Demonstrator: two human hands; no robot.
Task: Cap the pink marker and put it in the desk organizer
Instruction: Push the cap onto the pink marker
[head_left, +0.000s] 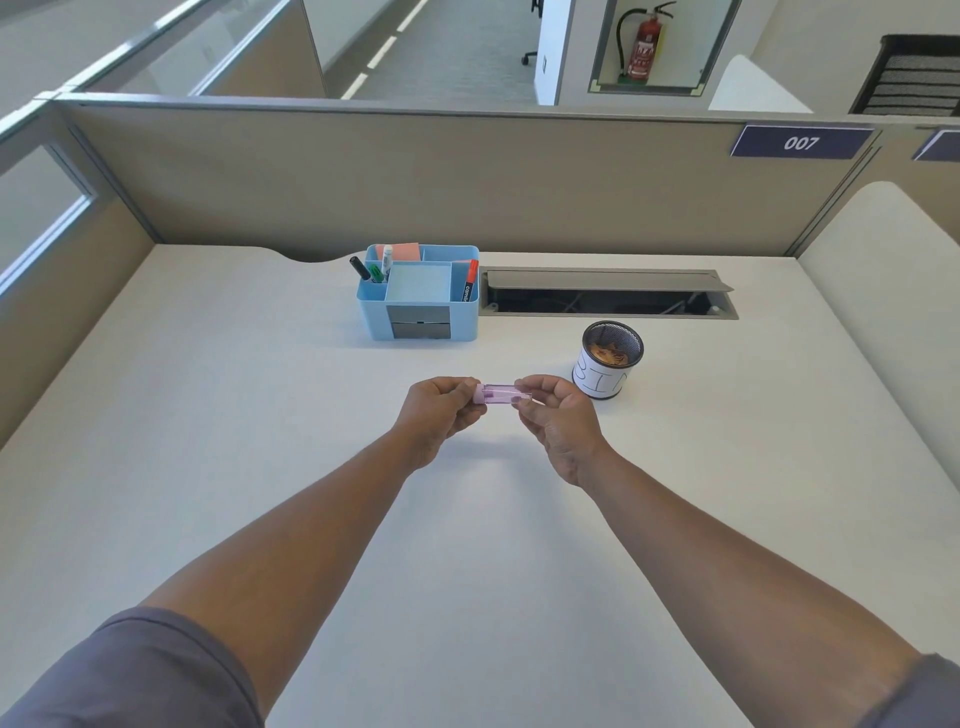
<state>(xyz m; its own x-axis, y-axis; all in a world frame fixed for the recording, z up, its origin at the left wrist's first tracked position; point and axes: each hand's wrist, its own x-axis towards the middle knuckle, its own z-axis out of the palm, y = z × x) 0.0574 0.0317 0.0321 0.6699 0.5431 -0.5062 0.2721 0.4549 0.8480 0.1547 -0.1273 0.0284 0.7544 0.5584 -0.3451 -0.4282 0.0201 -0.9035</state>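
Head view: capping appears to be the step in hand. Left hand (440, 410) and right hand (558, 415) each pinch an end of one pink marker (503, 394), held level above the desk (208, 415), well short of the desk organizer (418, 292). Whether the cap is fully seated cannot be told. Next move, by judgement: press the ends together, then carry the marker forward to an open compartment. Count: one organizer, holding four pens or markers; one mesh cup (609, 359).
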